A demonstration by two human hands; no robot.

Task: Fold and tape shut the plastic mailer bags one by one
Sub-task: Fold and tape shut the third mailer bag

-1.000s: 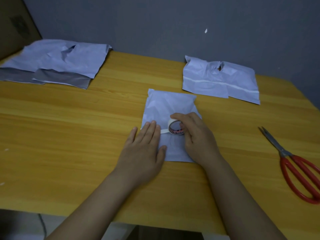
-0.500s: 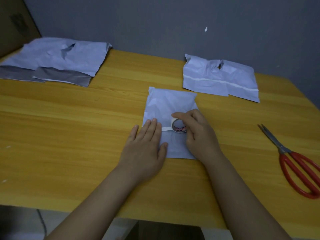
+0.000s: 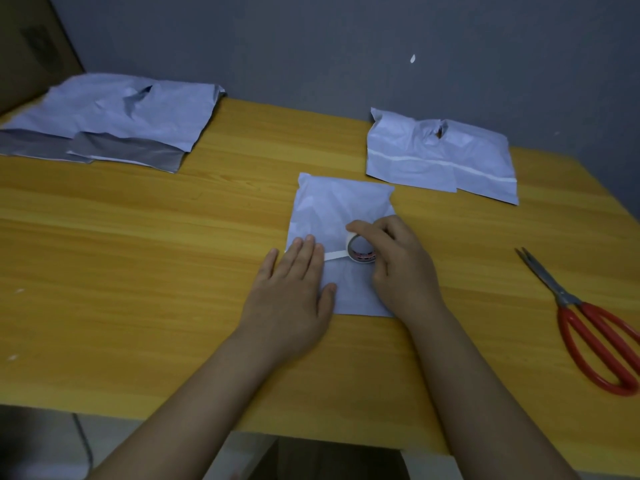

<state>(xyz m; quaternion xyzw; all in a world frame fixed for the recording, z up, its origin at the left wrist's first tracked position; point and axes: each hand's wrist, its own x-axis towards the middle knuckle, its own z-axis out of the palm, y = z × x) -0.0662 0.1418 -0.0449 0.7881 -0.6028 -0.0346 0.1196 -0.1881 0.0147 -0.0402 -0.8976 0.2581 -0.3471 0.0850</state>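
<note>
A folded white mailer bag lies in the middle of the wooden table. My left hand presses flat on the bag's left side, fingers straight, over the end of a white tape strip. My right hand grips a small tape roll standing on the bag; the strip runs from the roll leftward under my left fingertips.
Red-handled scissors lie at the right edge of the table. Two taped bags sit at the back right. A pile of unfolded bags with grey flaps lies at the back left. A grey wall stands behind the table.
My right hand has drawn the tape roll a little to the right, so more strip shows between the roll and my left fingers. My left hand has stayed pressed on the bag.
</note>
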